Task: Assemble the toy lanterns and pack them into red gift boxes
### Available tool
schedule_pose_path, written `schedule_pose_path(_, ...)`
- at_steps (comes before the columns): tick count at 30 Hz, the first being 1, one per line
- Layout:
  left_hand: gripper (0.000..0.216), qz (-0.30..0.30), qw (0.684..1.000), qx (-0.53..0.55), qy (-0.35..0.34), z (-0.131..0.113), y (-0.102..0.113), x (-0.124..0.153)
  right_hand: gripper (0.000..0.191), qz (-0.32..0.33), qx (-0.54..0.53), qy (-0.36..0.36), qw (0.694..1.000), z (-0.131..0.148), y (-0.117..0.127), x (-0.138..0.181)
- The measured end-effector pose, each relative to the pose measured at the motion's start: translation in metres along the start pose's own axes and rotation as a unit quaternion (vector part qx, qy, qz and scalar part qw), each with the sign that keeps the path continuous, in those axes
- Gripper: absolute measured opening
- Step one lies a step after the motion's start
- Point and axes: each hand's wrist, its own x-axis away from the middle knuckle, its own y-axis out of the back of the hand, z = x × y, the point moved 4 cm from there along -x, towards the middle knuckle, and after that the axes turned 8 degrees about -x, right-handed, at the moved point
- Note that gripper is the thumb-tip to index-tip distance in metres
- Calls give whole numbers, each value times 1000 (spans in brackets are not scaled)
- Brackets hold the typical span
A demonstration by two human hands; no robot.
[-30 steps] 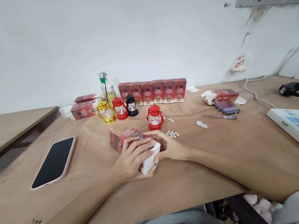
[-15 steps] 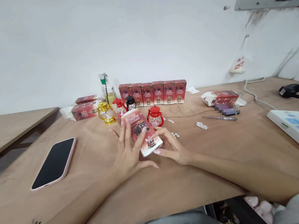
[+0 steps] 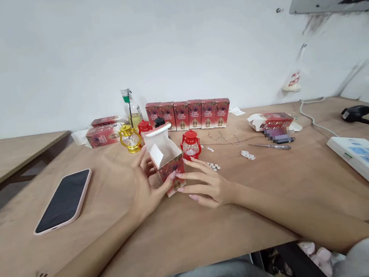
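Observation:
A red printed cardboard box (image 3: 172,170) stands before me, its white top flap raised and the white inside showing. My left hand (image 3: 147,181) grips it from the left, thumb across the front. From the right, the fingers of my right hand (image 3: 208,181) rest spread against its front and side, holding it between both hands. Just behind the box is a small red lantern (image 3: 190,144). A gold lantern (image 3: 130,138), another red lantern (image 3: 144,126) and a black lantern (image 3: 159,122) stand farther back, the last two partly hidden by the box flap.
Several closed red boxes (image 3: 195,114) line the wall. Opened boxes lie at left (image 3: 103,136) and right (image 3: 275,120). Button cells (image 3: 214,166), a thin metal tool (image 3: 272,146) and white tabs (image 3: 248,155) lie right. A phone (image 3: 64,200) and power strip (image 3: 368,162) flank my arms.
The box has gone from tilted, with its printed front facing up, to upright with its top flap open. My left hand has shifted to its left side, my right to its front and side.

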Motion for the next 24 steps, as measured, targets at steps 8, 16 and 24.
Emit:
schedule_pose_path(8, 85, 114, 992, -33, -49, -1, 10, -14, 49, -203, 39, -276, 939, -40, 22, 2)
schedule_pose_path(16, 73, 124, 990, -56, -35, -1, 12, -21, 68, -105, -133, -355, 919, -90, 4, -16)
schedule_pose_path(24, 97, 89, 996, -4, -29, 15, -18, -4, 70, -293, -142, -335, 884, -96, 27, -27)
